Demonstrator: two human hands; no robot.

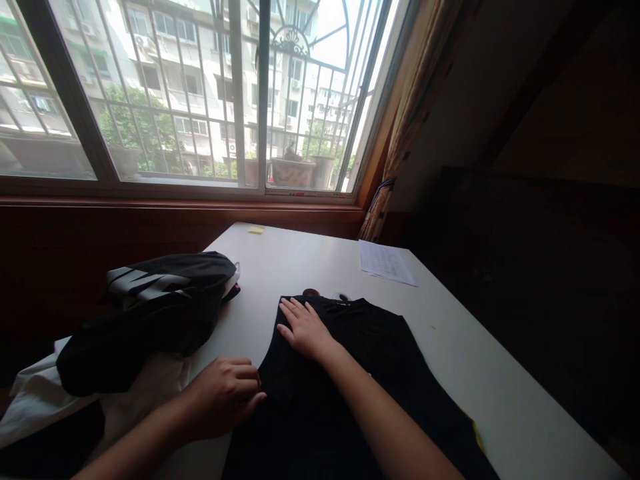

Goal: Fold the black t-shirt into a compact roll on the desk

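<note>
A black shirt (400, 373) lies spread over the white table, its neckline toward the window. My right hand (305, 327) rests flat on the shirt's upper left shoulder area, fingers stretched out and slightly apart. Lower down, at the shirt's left edge, my left hand (225, 393) is closed, fingers curled and thumb against them, gripping the cloth edge. The pinched bit of fabric is mostly hidden by the fingers. A narrow yellow strip (478, 435) shows at the shirt's lower right edge.
Heaped dark and white clothes (165, 313) lie on the left. Behind the shirt's collar are a brown round object (311, 293) and a small clear round one (342, 297). Papers (387, 262) and a yellow slip (257, 230) lie on the white table (300, 250), below a barred window.
</note>
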